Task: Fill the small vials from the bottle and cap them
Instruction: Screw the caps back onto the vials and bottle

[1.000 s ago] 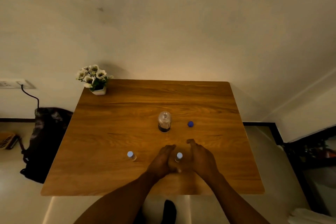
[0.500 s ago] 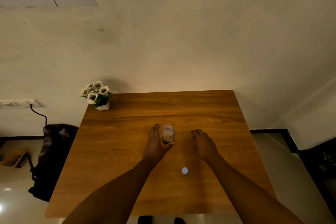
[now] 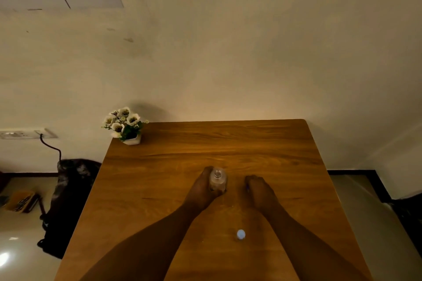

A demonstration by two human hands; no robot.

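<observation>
A clear bottle (image 3: 218, 180) with its mouth uncapped stands upright in the middle of the wooden table (image 3: 159, 178). My left hand (image 3: 201, 191) is wrapped around its left side. Just to the right, my right hand (image 3: 259, 190) lies fingers-down over the bottle's blue cap (image 3: 247, 188), and only a sliver of blue shows at the fingertips. One small vial (image 3: 241, 234) with a pale blue cap stands nearer to me, between my forearms. A second vial is hidden under my left forearm.
A small white pot of flowers (image 3: 124, 126) stands at the table's far left corner. A dark bag (image 3: 68, 201) leans on the floor left of the table, below a wall socket (image 3: 25, 133) with a cable.
Both hands left the near vial and moved away from me: the left took hold of the bottle, the right came down over the blue cap. My head tilted up, so the table sits lower.
</observation>
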